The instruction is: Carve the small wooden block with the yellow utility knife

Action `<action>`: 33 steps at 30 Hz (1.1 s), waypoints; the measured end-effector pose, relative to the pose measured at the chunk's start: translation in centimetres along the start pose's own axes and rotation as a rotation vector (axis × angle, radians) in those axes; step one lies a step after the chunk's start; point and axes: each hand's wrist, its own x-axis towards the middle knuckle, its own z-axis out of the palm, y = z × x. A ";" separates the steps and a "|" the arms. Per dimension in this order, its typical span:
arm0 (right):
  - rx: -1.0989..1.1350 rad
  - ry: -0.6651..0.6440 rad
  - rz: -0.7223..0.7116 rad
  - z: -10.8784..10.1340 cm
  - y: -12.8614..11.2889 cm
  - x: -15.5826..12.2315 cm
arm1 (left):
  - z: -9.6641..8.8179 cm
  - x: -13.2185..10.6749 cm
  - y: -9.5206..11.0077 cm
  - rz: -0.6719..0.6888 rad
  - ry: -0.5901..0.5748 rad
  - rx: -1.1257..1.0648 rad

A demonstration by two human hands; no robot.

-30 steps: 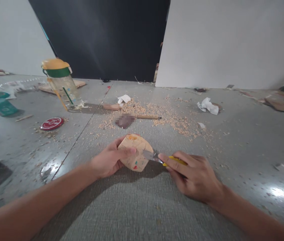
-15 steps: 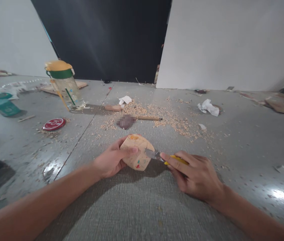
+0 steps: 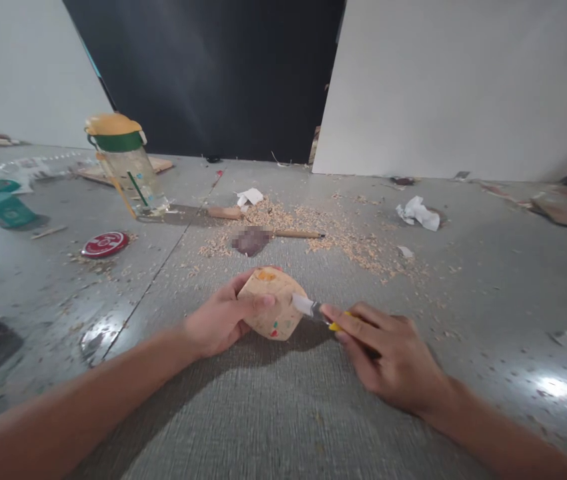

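Note:
A pale, wood-like block [image 3: 274, 308] with a curved edge and orange, red and green marks rests in my left hand [image 3: 223, 313]. The thumb presses on its face and the other fingers are mostly hidden behind it. My right hand [image 3: 388, 350] is closed around a utility knife [image 3: 336, 325] with a yellow handle. The knife's blade [image 3: 302, 304] lies against the right part of the block's face. Beyond the block lie a pencil [image 3: 296, 234] and a pixelated brownish thing [image 3: 251, 241].
Pale shavings [image 3: 353, 243] are scattered behind my hands. At the left stand a clear bottle [image 3: 136, 170] with a yellow lid and a teal cup [image 3: 6, 210], near a red round lid [image 3: 106, 245]. Crumpled tissue [image 3: 418, 213] lies at the right. Dark and white panels [image 3: 453, 87] rise behind.
The knife blade has turned and now catches more light on the block's face. My right hand has shifted slightly. The block stays in my left hand, and the view has moved a little.

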 end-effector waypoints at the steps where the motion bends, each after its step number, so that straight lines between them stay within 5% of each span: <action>1: -0.004 -0.017 -0.009 0.1 -0.3 0.0 | 0.0 0.0 0.0 0.004 -0.004 0.004; 8: -0.054 -0.011 -0.023 0.1 -0.4 0.0 | -0.5 0.1 -0.1 0.018 -0.141 0.060; 28: -0.138 -0.027 -0.056 -0.2 -0.5 0.2 | -0.6 0.0 -0.1 0.009 -0.113 0.081; 33: -0.190 0.023 -0.021 -0.9 1.5 0.3 | -0.6 -0.4 0.0 -0.016 -0.145 0.075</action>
